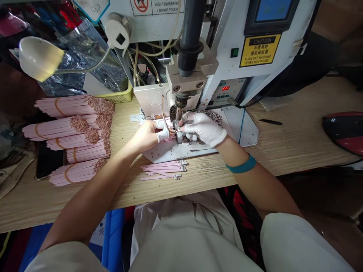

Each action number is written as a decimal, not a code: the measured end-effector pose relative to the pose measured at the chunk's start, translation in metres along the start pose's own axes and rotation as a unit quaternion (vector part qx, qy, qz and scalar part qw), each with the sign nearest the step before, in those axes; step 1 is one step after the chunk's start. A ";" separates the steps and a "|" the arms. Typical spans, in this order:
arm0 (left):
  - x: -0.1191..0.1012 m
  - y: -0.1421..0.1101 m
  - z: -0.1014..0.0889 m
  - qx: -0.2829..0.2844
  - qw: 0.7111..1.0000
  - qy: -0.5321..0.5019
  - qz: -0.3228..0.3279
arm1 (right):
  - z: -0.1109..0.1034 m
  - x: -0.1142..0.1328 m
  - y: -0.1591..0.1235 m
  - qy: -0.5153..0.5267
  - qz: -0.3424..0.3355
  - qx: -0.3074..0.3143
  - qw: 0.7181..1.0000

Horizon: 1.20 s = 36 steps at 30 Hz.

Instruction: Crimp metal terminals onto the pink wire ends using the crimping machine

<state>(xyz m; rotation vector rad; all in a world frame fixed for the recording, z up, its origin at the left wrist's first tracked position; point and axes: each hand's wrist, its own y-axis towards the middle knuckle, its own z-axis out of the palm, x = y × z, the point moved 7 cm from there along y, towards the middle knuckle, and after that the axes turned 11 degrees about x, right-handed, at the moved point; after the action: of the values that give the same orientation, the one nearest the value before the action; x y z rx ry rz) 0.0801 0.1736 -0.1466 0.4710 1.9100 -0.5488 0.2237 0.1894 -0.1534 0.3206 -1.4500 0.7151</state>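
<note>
My left hand (150, 134), with white cots on its fingertips, is closed at the left of the soldering tip (179, 112). Its thumb and finger pinch a pink flat cable (169, 139), mostly hidden by the hand. Across from it my right hand (202, 128) wears a white glove with bare thumb and index tips. Those tips are pinched together beside the small metal block (179, 136) under the tip; what they hold is too small to make out. A thin curved tube (163, 113) ends between the hands. Several pink cables with connectors (161, 170) lie in front of the machine's base plate (159, 154).
Banded bundles of pink cables (82, 151) are stacked at left, near a yellow basket (121, 95) and a lamp (39, 58). Small parts (212, 117) lie behind my right hand. A controller (225, 92), a black stick (270, 122) and a dark red-and-black object (344, 132) are at right.
</note>
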 end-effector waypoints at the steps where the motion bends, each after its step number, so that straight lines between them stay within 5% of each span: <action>1: 0.001 0.000 0.000 -0.002 1.000 -0.003 0.004 | 0.000 0.000 0.000 0.000 -0.001 0.000 1.000; 19: 0.007 0.001 -0.004 -0.051 0.997 -0.025 -0.045 | 0.000 0.001 -0.002 0.007 0.003 -0.018 1.000; 36: 0.008 0.002 -0.002 -0.019 0.998 -0.042 -0.049 | 0.000 0.002 -0.003 -0.032 -0.013 -0.005 0.999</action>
<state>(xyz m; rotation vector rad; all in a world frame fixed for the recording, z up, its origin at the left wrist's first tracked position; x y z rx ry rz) 0.0767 0.1767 -0.1540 0.3267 1.8669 -0.5862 0.2259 0.1874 -0.1505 0.3571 -1.5078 0.6821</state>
